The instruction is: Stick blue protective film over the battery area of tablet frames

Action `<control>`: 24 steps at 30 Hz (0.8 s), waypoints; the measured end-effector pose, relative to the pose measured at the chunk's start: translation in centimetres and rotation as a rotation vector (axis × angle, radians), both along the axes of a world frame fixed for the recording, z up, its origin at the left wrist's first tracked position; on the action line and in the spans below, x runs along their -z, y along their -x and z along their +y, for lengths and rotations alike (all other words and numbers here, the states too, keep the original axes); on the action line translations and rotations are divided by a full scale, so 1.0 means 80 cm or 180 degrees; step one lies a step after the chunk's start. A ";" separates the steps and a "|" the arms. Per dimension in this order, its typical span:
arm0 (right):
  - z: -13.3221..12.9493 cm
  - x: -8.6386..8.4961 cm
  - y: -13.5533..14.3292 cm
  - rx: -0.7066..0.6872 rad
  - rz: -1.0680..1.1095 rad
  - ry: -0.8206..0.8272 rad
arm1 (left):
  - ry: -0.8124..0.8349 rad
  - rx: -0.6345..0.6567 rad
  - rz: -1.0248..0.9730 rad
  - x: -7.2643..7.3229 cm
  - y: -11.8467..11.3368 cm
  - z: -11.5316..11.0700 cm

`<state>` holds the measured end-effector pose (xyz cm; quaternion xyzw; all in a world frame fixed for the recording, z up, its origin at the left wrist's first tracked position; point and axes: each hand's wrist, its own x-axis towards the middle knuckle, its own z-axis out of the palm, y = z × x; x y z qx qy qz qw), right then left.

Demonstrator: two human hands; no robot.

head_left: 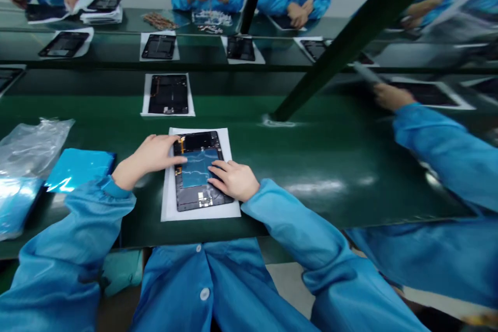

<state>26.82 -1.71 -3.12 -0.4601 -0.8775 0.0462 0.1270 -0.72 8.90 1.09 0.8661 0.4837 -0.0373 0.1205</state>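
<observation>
Lengthwise front-to-back, the opened tablet (pixel 196 193), far end slightly leftward.

Both hands (pixel 236 181) on a black tablet-like device (pixel 190 200), blue film (pixel 196 166) atop, white sheet (pixel 168 202) beneath

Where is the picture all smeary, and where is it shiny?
In the head view, the co-worker's hand at right is blurred, probably from moving; in the same head view, pale glare streaks the green table, and the blue packet glints; also in the head view, the wearer's left hand and right hand look fairly sharp.
</observation>
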 end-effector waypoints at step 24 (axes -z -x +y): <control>-0.053 0.035 -0.025 0.1717 0.1074 -0.0187 | -0.0483 -0.0123 -0.0887 -0.006 -0.076 0.038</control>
